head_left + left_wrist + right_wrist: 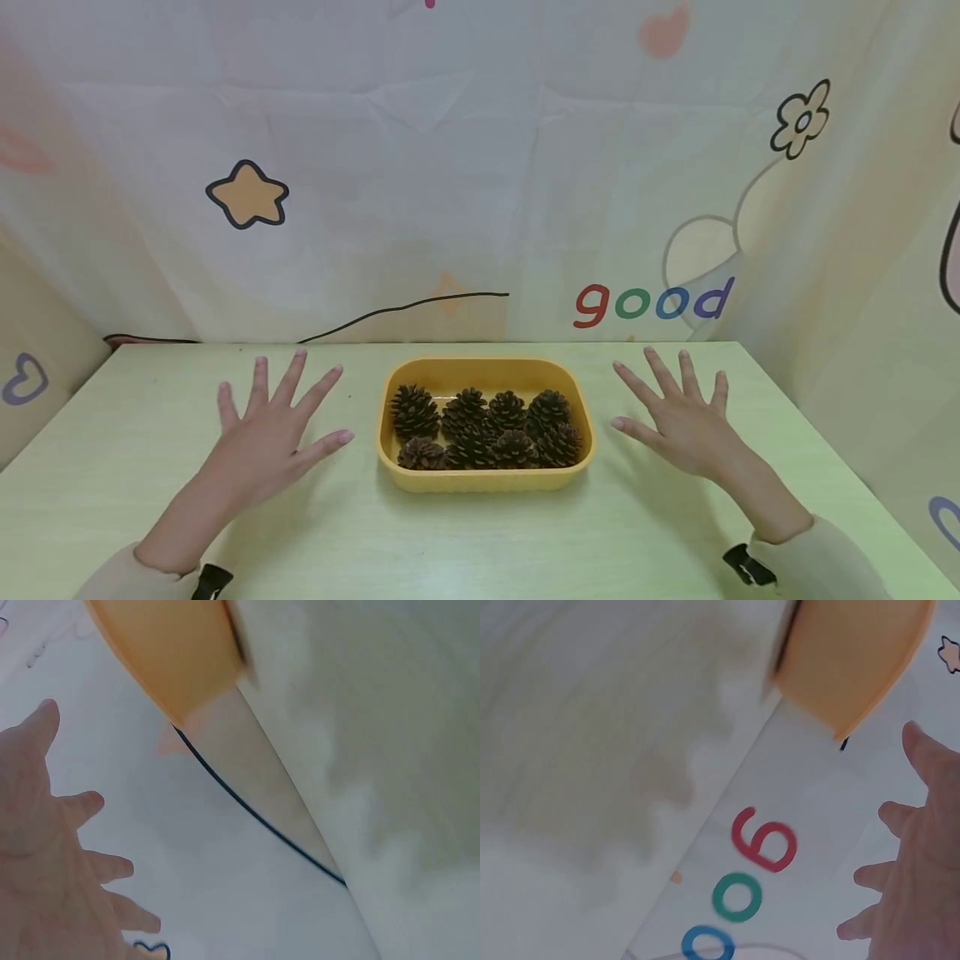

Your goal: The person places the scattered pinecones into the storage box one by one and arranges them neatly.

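Note:
A yellow plastic basin (483,481) stands in the middle of the table, with several brown pine cones (513,450) lying in it. To its left my left hand (262,446) is held over the table, fingers spread and straight, nothing in it. My right hand (686,425) mirrors it on the other side, fingers also spread, likewise holding nothing. Both hands are apart from the basin. In the left wrist view the basin's side (172,652) shows at the top, beyond the left thumb; the right wrist view has the basin's side (851,660) at its upper right.
The pale table (480,542) reaches back to a hanging cloth (420,208) printed with a star, a flower and the word "good". More cloth (885,358) hangs along the right side and the left side. Black straps (748,565) show at both sleeves.

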Motion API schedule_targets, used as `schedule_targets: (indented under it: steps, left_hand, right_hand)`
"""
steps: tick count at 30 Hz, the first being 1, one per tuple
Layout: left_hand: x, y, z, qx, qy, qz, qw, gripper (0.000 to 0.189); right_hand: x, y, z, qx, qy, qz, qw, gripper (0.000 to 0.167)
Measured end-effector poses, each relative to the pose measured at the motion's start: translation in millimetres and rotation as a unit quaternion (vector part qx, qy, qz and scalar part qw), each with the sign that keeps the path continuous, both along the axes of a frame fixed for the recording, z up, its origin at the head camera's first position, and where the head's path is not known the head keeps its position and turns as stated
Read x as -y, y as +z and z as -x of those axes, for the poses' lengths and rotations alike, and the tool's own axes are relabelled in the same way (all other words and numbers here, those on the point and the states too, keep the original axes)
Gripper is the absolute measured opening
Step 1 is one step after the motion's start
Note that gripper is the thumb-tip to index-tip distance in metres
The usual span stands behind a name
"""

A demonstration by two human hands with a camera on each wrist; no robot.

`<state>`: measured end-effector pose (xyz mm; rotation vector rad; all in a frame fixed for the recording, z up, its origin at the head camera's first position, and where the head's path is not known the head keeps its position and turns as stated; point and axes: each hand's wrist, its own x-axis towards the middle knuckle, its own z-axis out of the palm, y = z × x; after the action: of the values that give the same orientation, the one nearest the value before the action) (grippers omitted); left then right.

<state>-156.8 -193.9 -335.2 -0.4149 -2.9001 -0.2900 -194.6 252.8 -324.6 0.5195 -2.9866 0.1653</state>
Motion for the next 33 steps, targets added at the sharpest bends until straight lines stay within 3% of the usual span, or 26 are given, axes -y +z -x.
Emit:
schedule_targets:
  steps: [3,7,11,14,17,25,33]
  left_hand:
    - [-22.7,2.1,9.0,0.004,-0.054,-0.025,0.9982,0.075]
    - [-63.5,2.4,25.0,0.018,-0.13,-0.05,0.9901,0.076]
    - [-99.0,-2.5,38.9,0.056,-0.164,-0.041,0.984,0.081]
    - [-114.5,-7.0,46.1,0.085,-0.147,-0.004,0.9855,0.089]
    - [-122.8,-9.3,50.9,0.104,-0.119,0.035,0.9867,0.094]
    - [-129.7,-10.2,56.2,0.075,-0.098,0.085,0.9887,0.089]
    - [-137.6,-15.0,58.4,0.1,-0.068,0.114,0.9861,0.1]
  right_hand:
    - [18,3.9,2.3,0.011,0.024,0.014,0.9996,0.071]
    - [49,3.5,8.6,0.023,0.09,0.037,0.995,0.072]
    - [75,-3.3,16.1,0.044,0.165,0.036,0.9847,0.075]
    - [89,-8.2,20.8,0.066,0.195,0.026,0.9782,0.081]
    - [97,-10.0,21.9,0.077,0.192,0.029,0.9779,0.084]
    - [99,-15.7,22.1,0.069,0.178,0.031,0.9812,0.091]
    - [102,-22.8,22.2,0.054,0.172,0.048,0.9825,0.093]
